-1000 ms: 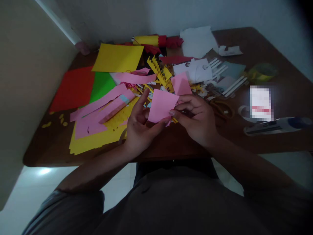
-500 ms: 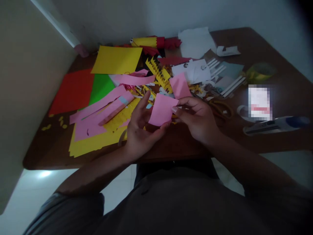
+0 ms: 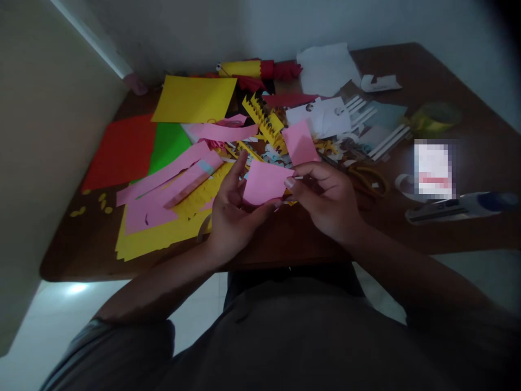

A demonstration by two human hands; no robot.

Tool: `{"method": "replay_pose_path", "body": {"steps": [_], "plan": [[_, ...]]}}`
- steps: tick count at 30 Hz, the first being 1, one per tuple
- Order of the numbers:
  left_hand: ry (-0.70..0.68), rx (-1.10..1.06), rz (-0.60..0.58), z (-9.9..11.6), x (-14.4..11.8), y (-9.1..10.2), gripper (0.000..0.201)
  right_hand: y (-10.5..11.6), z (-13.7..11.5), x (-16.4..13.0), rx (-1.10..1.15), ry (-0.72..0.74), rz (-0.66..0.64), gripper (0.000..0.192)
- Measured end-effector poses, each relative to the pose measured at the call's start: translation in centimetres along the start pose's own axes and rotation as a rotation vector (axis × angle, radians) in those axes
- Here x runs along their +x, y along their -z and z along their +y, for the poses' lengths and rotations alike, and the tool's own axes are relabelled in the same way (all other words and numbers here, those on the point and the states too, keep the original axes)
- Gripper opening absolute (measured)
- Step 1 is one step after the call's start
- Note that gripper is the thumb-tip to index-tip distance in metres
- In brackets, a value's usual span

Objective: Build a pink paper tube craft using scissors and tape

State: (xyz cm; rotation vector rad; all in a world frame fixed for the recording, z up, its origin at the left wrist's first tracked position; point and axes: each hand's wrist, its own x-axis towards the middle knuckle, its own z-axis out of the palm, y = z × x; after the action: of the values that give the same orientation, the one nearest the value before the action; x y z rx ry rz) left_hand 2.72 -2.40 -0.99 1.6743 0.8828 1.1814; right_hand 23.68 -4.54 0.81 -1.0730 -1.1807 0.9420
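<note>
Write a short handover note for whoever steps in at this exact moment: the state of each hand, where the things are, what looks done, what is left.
Left hand: palm up, thumb and fingers on the small pink paper square, held above the near edge of the brown wooden table.
Right hand: fingertips pinch the square's right edge.
On the table: long pink paper strips over a yellow sheet, another pink piece, scissors with yellowish handles, red and green sheets.
Done: paper already cut into strips and scraps.
Left: the held square looks flat, uncut; whether it is creased cannot be told.
</note>
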Motion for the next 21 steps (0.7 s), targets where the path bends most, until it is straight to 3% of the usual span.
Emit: {"method": "replay_pose_path", "body": {"steps": [8, 12, 15, 21], "plan": [[-0.116, 0.107, 0.044, -0.58, -0.47, -0.08, 0.116, -0.07, 0.83, 0.16, 0.175, -0.228, -0.041, 0.048], [-0.078, 0.104, 0.010, -0.63, -0.35, 0.11, 0.123, 0.02, 0.77, 0.22, 0.100, -0.133, -0.030, 0.043], [-0.038, 0.074, 0.018, -0.67, -0.11, 0.24, 0.116, 0.00, 0.58, 0.17, -0.007, -0.021, -0.012, 0.040], [0.066, 0.019, 0.008, -0.45, 0.26, 0.41, 0.112, -0.14, 0.43, -0.01, -0.028, -0.007, -0.038, 0.043]]}}
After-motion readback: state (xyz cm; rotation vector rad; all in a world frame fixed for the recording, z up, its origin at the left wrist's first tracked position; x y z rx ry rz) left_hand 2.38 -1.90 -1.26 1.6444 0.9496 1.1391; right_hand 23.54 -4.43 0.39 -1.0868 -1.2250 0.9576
